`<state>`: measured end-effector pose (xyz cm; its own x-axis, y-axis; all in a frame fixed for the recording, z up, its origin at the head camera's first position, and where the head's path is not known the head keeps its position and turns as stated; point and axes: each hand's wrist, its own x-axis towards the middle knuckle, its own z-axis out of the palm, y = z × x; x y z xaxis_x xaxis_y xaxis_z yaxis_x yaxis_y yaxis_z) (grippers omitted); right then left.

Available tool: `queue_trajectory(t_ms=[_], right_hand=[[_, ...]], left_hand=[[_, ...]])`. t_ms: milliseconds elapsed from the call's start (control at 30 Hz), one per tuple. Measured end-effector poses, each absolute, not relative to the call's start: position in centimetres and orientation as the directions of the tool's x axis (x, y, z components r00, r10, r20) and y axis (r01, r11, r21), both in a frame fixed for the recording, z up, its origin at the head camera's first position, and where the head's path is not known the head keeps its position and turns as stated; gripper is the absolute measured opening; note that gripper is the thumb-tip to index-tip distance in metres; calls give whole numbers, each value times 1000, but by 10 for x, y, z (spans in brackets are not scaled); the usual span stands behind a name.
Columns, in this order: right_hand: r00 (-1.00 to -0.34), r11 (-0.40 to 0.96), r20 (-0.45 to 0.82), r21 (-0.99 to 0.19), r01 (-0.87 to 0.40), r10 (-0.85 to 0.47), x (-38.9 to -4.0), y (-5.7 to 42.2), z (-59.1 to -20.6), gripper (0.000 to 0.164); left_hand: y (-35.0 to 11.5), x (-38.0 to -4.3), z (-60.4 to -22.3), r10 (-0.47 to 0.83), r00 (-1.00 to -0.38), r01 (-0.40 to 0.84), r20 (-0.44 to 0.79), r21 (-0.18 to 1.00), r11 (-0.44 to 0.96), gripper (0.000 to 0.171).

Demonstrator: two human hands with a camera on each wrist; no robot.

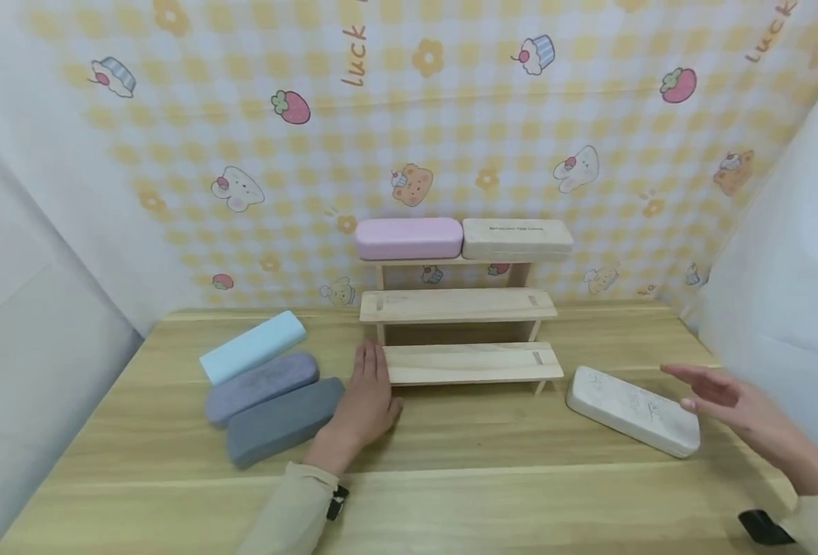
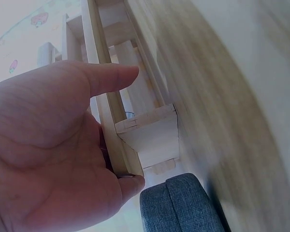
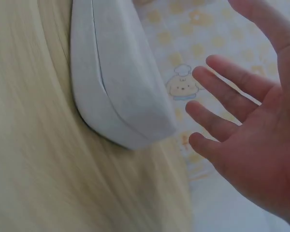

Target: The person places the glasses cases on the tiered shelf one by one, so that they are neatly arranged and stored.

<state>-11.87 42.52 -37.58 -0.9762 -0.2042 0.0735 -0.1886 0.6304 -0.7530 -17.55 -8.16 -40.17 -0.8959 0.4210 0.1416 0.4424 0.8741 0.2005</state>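
Observation:
At the left end of the lowest step of a wooden three-step display rack rests my left hand, fingers straight and close together. In the left wrist view its thumb lies across the plank's edge. My right hand is held just right of an off-white glasses case, fingers spread and apart from it. The right wrist view shows the same case lying closed on the table, with a gap to my fingers. On the rack's top step sit a pink glasses case and a beige glasses case, end to end.
Left of the rack, a light blue case, a purple-grey case and a dark grey fabric case lie side by side on the wooden table. A yellow checked cloth hangs behind; white sheets flank both sides.

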Motion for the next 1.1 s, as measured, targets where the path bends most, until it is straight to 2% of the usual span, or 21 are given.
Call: queue_trajectory(t_ms=[167, 300, 467, 533, 767, 1100], right_hand=[[-972, 501, 58, -849, -167, -227, -100, 429, -394, 47], [-973, 456, 38, -879, -141, -228, -90, 433, -409, 50], [-965, 248, 85, -957, -148, -246, -82, 439, -418, 52], [-964, 203, 106, -966, -158, -245, -80, 438, -419, 53], [-975, 464, 114, -865, -192, -191, -97, 421, -425, 57], [-981, 580, 99, -795, -178, -165, -106, 420, -424, 61]], left_hand=[[-75, -173, -404, 430, -893, 449, 132, 211, 868, 79], [-71, -171, -404, 431, -893, 450, 131, 225, 864, 79], [-64, -171, -403, 438, -891, 454, 121, 239, 858, 79], [-64, -171, -403, 446, -887, 462, 120, 237, 855, 78], [-78, -173, -400, 422, -901, 435, 103, 213, 875, 77], [-82, -182, -400, 428, -898, 441, 104, 186, 878, 79]])
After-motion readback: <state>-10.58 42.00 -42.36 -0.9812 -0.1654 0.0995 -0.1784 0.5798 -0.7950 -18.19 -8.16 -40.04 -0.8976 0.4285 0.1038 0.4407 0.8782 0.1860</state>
